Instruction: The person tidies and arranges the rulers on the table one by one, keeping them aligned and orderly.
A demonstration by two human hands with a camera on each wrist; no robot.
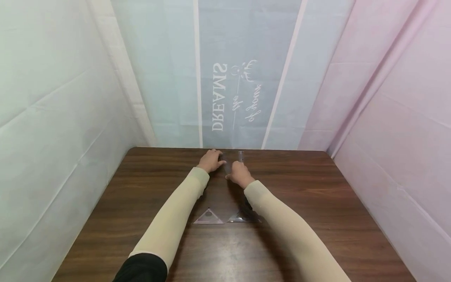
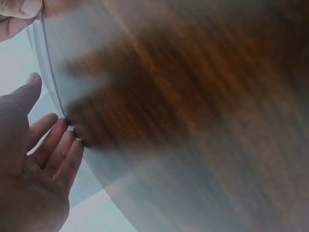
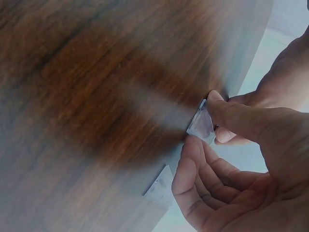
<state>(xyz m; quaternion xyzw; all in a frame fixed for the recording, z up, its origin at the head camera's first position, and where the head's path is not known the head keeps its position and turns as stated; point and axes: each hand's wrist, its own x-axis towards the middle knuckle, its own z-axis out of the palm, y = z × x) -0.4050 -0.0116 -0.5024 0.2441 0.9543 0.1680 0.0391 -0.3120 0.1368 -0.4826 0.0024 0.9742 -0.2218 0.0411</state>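
The back of the space is covered by a fabric backdrop [image 1: 169, 70], on which reversed "DREAMS" lettering is printed. Below it a wood-grain table [image 1: 310, 184] is reached across by two pale sleeves. At the far edge the left hand [image 1: 209, 161] is held with fingers straight and close together, thumb set apart; the right hand [image 1: 241, 175] is bent with thumb and forefinger closed in a pinch. Nearer the body, a set square [image 1: 208, 221] is laid flat, and a second set square [image 1: 239, 219] is partly shaded by the right arm. Between the hands a clear ruler [image 3: 200, 124] is pinched by the right; just beside it, a second clear ruler [image 1: 241, 156] is left unheld. Alignment of the pinched ruler is judged to be in hand; next, careful squaring and a gentle release seem called for.
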